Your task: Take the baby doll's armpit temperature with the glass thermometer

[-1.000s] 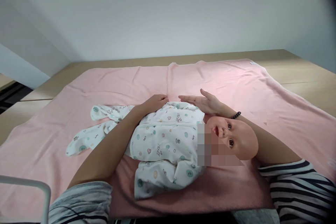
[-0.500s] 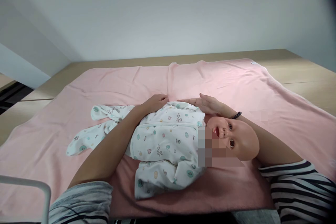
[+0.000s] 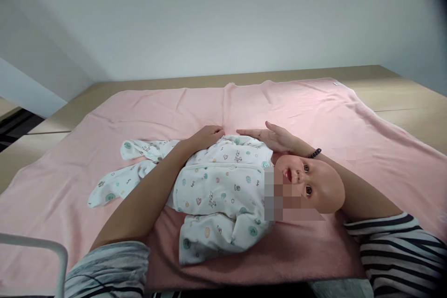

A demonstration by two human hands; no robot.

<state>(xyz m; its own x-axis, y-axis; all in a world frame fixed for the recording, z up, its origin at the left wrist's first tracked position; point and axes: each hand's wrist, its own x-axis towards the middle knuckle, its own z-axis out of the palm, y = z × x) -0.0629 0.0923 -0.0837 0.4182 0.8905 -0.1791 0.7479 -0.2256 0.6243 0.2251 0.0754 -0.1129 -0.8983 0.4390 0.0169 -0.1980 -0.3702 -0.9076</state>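
Baby doll lies face-up on the pink blanket, nearer the surface's near edge than its far one; left hand curled at the far sleeve (grip: can't tell), right hand open beside it, so a one-sided tug could roll the torso and twist the neck.

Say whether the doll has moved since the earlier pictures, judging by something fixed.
No: judged against the wooden table, the doll lies in the same place, with no visible shift either way.
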